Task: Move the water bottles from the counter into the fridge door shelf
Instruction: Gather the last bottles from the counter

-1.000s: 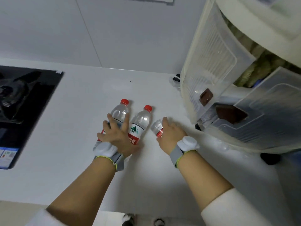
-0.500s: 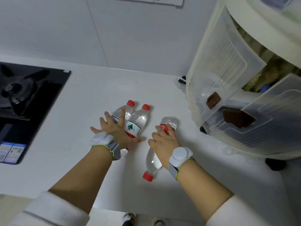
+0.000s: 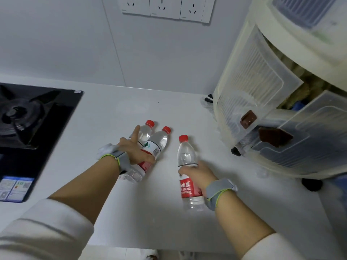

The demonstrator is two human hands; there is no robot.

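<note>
Water bottles: one (image 3: 187, 166) is gripped around its middle by the right hand (image 3: 199, 175), cap pointing away, nearest the fridge door shelf (image 3: 253, 87) at right. Two bottles (image 3: 150, 147) lie under the left hand (image 3: 135, 151), fingers clasped across them on the table (image 3: 93, 128).

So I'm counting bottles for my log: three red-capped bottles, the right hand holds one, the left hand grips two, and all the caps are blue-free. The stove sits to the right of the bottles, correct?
Not quite. In the head view the stove sits to the left of the bottles, not the right. The rest holds: right hand holds one bottle, left hand grips two bottles.
</note>
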